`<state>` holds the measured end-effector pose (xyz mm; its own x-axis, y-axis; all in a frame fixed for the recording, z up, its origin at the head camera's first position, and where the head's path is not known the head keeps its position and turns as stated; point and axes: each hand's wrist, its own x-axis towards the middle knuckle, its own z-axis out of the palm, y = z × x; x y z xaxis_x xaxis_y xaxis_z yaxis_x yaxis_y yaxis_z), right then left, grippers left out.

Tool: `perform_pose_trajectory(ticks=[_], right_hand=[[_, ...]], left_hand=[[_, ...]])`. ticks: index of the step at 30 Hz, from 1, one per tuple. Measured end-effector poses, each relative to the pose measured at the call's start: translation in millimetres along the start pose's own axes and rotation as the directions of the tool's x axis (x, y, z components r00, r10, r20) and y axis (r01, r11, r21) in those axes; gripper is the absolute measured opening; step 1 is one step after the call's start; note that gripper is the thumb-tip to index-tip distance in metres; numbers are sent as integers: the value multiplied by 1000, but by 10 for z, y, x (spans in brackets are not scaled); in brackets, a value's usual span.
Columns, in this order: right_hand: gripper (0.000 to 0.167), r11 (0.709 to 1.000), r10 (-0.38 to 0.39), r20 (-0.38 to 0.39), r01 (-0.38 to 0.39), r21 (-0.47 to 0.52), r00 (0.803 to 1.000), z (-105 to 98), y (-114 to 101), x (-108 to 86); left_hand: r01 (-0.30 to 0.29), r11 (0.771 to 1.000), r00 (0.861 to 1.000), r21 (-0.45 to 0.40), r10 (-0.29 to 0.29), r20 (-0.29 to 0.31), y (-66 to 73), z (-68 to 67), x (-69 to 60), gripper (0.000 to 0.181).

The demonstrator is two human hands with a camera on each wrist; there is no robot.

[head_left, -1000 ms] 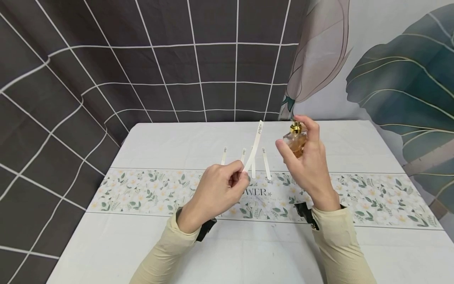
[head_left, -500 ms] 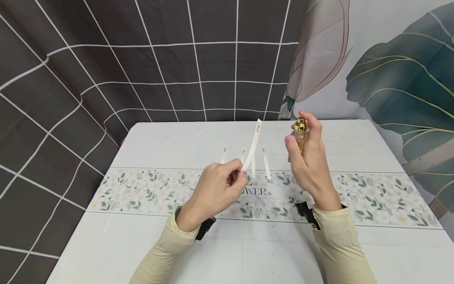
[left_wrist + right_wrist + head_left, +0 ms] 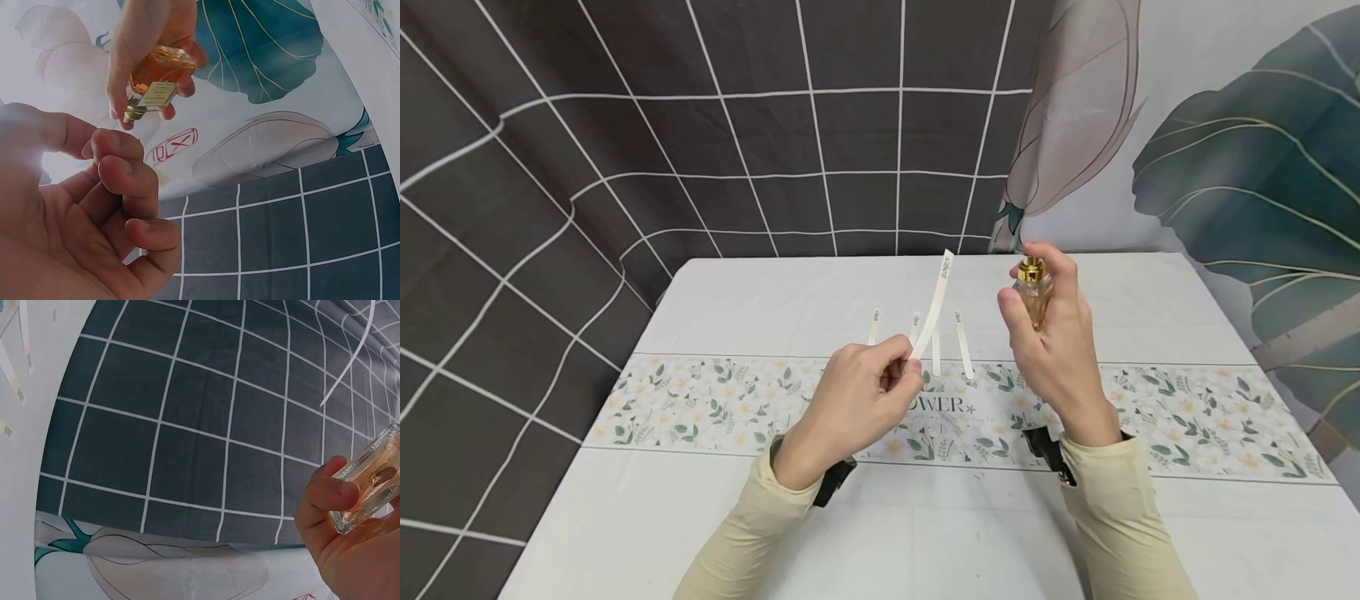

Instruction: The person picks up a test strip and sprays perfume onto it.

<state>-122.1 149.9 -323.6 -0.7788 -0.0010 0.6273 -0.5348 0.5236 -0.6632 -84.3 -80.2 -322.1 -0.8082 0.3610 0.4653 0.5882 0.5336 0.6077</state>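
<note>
Presently, from where I stand, the nearest failure point is the left hand (image 3: pixel 857 396): it pinches the lower end of a white paper strip (image 3: pixel 936 304) between thumb and forefinger, the other fingers curled in beneath; a slack pinch could let the strip swivel, since it is thin, slightly bowed and unsupported above the grip. Next outward, the right hand (image 3: pixel 1060 362) is closed around a glass bottle (image 3: pixel 1037 307), forefinger apparently on top of its gold spray head (image 3: pixel 1032 268); hard downward pressure could slide the smooth glass if the side grip is light; the spray outlet's direction cannot be told, so poor aim could wet the left hand instead of the strip.

Location: the strip extends up and away from the left fingertips, its free end clear of both hands; the bottle sits inside the right grip, roughly upright, above the white tablecloth (image 3: pixel 760 300), with a gap between it and the strip; beyond the left hand, four loose strips (image 3: pixel 964 350) lie on the cloth, where stray droplets could mark them; farthest back hangs a dark gridded curtain (image 3: pixel 756 133).
</note>
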Motion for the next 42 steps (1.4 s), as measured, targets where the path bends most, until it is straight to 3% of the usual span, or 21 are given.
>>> perform_pose_trajectory(ticks=[17,36,42], right_hand=[[43,1000,-13,29,14,-20,1000,20,29,-12],[42,998,40,23,-39,-49,999,41,31,-13],[44,1000,0,-10,0,-31,1000,40,37,-3]], left_hand=[[3,1000,1000,-5,-3,9,24,4,-5,23],[-28,1000,1000,-2,28,11,30,32,-13,26],[-1,999,1000,-52,2,8,-16,35,2,24]])
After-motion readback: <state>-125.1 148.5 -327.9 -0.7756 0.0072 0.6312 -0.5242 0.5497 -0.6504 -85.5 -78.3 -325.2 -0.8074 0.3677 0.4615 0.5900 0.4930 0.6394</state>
